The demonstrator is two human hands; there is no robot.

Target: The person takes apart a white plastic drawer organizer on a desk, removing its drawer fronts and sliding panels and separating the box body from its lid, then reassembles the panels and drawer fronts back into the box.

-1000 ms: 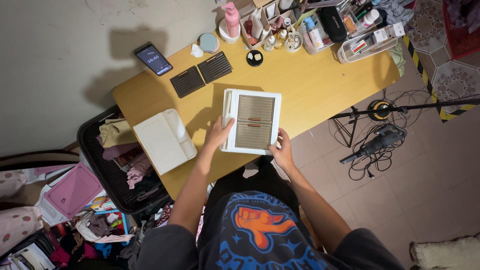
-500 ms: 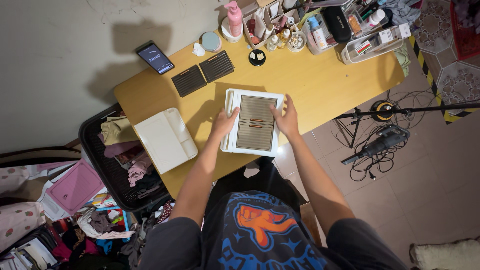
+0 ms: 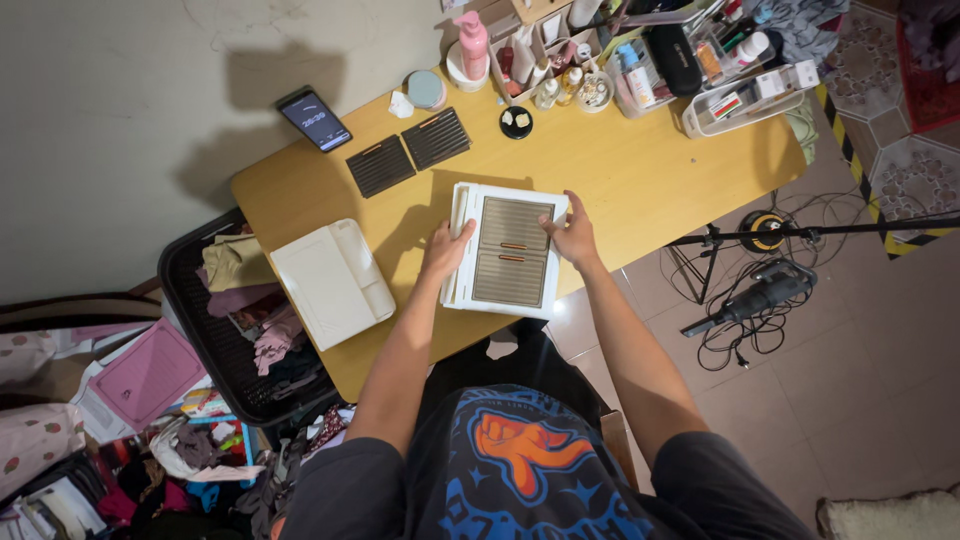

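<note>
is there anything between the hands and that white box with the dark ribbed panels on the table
Nothing visible. The left hand rests on the left edge of the white box and the right hand touches its upper right corner. The two loose dark panels and the white lid lie apart from it on the table.

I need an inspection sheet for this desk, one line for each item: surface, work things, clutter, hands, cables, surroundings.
Surface: yellow wooden desk, partly bare.
Work things: white grill unit with dark ribbed plates, flat on the desk.
Clutter: two loose ribbed plates, white cover, phone, bottles and organizers at the far edge.
Hands: left hand on the unit's left side; right hand on its upper right corner.
Cables: tangled black cable on the floor.
Surroundings: open suitcase of clothes, tiled floor.
</note>
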